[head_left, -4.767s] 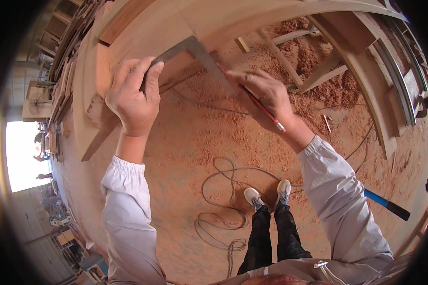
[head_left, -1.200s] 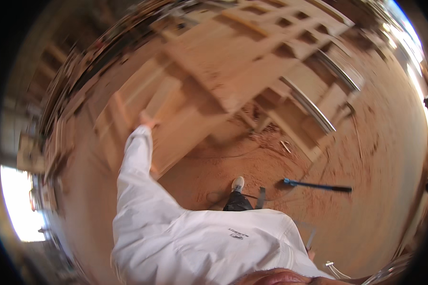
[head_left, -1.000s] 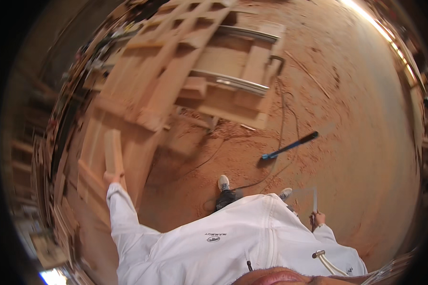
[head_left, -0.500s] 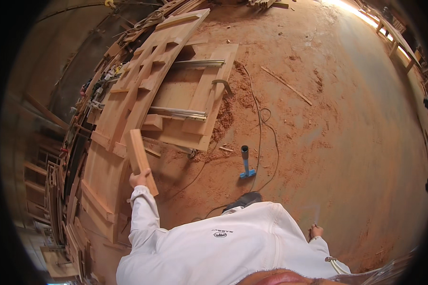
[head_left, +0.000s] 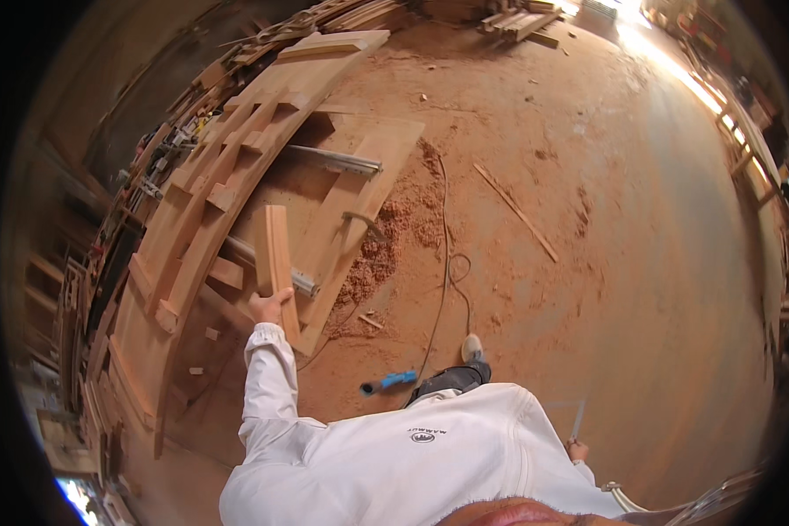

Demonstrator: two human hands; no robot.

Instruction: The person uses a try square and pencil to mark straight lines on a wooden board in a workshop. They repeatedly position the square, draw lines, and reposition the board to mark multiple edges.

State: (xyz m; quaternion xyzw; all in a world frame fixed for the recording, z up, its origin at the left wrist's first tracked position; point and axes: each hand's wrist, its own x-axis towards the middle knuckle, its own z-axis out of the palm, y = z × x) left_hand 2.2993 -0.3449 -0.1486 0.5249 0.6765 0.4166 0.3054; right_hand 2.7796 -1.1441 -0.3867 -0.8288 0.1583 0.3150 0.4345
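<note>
My left hand (head_left: 272,305) is wrapped round a short, thick wooden board (head_left: 277,254), held nearly upright in front of the workbench. At my right side, low by the hip, my right hand (head_left: 577,450) is closed on a thin L-shaped carpenter's square (head_left: 579,419); its fingers are only partly visible. Beyond the held board lies a pale wooden panel (head_left: 390,162) with metal bar clamps (head_left: 335,159) across it. A curved dark metal piece (head_left: 364,223) sits at the panel's right edge.
A long slatted wooden frame (head_left: 210,188) stands at the left. Near my feet is a blue and black tool (head_left: 387,382), with a cord (head_left: 447,254) running over the sawdust-covered floor. A thin wood strip (head_left: 517,213) lies to the right; stacked lumber (head_left: 522,22) is at the back.
I have stepped forward, and a shoe now shows. The wooden board in my left hand has come over the clamped panel. More of the carpenter's square shows by my right hand.
</note>
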